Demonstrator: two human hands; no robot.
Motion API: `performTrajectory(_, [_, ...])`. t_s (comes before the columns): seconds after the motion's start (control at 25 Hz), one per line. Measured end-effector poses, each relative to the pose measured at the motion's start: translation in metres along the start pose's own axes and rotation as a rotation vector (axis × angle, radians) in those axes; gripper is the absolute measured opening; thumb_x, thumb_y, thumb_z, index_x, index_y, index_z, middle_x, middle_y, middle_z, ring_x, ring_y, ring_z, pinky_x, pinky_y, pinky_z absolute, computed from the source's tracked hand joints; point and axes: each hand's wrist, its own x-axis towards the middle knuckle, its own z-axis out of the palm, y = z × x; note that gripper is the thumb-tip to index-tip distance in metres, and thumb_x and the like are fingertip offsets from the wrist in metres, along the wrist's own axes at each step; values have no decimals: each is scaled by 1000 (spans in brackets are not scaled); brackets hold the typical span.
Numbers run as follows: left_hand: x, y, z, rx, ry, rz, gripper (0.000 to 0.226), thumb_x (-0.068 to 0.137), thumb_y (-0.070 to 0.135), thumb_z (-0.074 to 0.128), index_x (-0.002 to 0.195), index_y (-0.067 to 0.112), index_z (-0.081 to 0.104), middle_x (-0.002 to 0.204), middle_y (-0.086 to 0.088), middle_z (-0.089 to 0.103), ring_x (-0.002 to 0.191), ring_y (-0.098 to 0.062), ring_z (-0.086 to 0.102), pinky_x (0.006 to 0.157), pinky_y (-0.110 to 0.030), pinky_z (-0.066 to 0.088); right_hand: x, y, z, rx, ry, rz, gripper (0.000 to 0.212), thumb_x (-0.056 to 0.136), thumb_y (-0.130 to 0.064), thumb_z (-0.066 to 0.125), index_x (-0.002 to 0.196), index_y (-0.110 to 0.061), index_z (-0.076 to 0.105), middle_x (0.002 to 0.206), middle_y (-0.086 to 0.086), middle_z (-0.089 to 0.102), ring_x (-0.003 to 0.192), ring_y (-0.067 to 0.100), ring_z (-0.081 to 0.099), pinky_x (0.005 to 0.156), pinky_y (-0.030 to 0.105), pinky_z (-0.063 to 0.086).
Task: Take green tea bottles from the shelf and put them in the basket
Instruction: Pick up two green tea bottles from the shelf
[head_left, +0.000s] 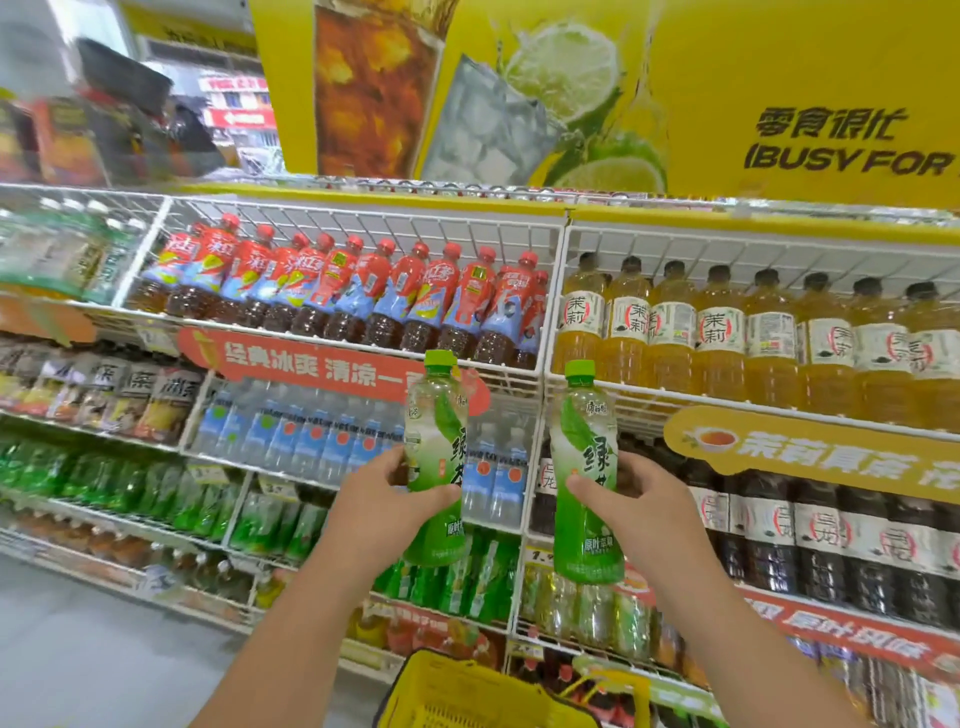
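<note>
I hold two green tea bottles upright in front of the drinks shelf. My left hand (382, 504) grips one green tea bottle (436, 441) with a lime-green cap. My right hand (631, 499) grips a second green tea bottle (584, 530) of the same kind. Both bottles hang at mid-shelf height, a hand's width apart. A yellow plastic basket (441, 693) sits low in view, below and between my forearms, with its handle (631, 686) to the right. More green bottles (467, 577) stand on the lower shelf behind the held ones.
White wire shelves (553, 291) hold red-capped iced tea at upper left, amber jasmine tea at upper right, water bottles in the middle and dark tea bottles at right. A yellow advert board runs along the top. Grey floor and an aisle lie to the left.
</note>
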Motion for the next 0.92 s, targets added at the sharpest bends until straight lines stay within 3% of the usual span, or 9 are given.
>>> performTrajectory(0.08, [-11,-3,-13,-36,51,-25,52,81,40,83,125,39,56,117,16,63,89,3,59,57,-10,43,5,-4,10,4,-82,-27,40,82,-44,81,119,-33,68,105,-15,73,96,10,70,84,43,61])
performTrajectory(0.16, [-21,-3,-28,-38,104,-39,44,79,42,83,118,37,63,113,15,69,93,1,64,62,-12,48,6,-11,26,33,-137,-58,50,81,-49,80,125,-30,67,110,-16,71,99,7,67,80,35,59])
performTrajectory(0.28, [-37,1,-60,-30,230,-31,37,79,45,83,111,39,66,106,19,70,92,5,64,73,-18,53,-2,-24,55,77,-241,-85,41,85,-39,80,123,-27,67,104,-18,70,83,-4,66,59,15,50])
performTrajectory(0.36, [-46,-3,-82,-30,291,-17,51,77,50,83,123,34,66,116,13,70,101,-2,66,86,-29,57,-8,-34,75,123,-319,-85,35,87,-33,80,119,-28,68,100,-19,71,72,-10,66,49,8,47])
performTrajectory(0.44, [-55,-11,-106,-59,371,-18,62,76,49,83,131,29,62,122,12,68,106,-5,64,87,-30,56,-13,-44,98,122,-362,-104,35,86,-34,81,118,-31,69,98,-20,74,72,-9,68,52,11,49])
performTrajectory(0.6, [-70,-30,-160,-119,430,2,47,80,37,84,120,33,58,102,24,60,88,11,56,68,-15,47,-24,-66,157,104,-407,-125,37,84,-39,81,119,-34,70,100,-20,74,85,0,70,63,21,54])
performTrajectory(0.72, [-80,-53,-215,-130,459,-10,30,81,31,84,99,40,62,96,26,63,76,14,63,58,-9,47,-40,-85,216,108,-427,-161,36,84,-37,82,118,-33,70,98,-20,74,86,1,70,67,25,57])
performTrajectory(0.8, [-84,-70,-256,-115,502,-21,27,79,32,85,93,42,65,98,23,68,82,12,65,65,-13,51,-53,-97,260,122,-447,-164,33,84,-36,82,115,-33,69,97,-20,73,84,0,69,67,25,57])
performTrajectory(0.92, [-85,-100,-328,-77,541,-37,33,76,39,86,102,42,66,104,21,67,97,1,64,83,-27,53,-73,-113,336,128,-465,-169,33,83,-35,83,113,-33,70,96,-19,75,79,-4,70,63,20,54])
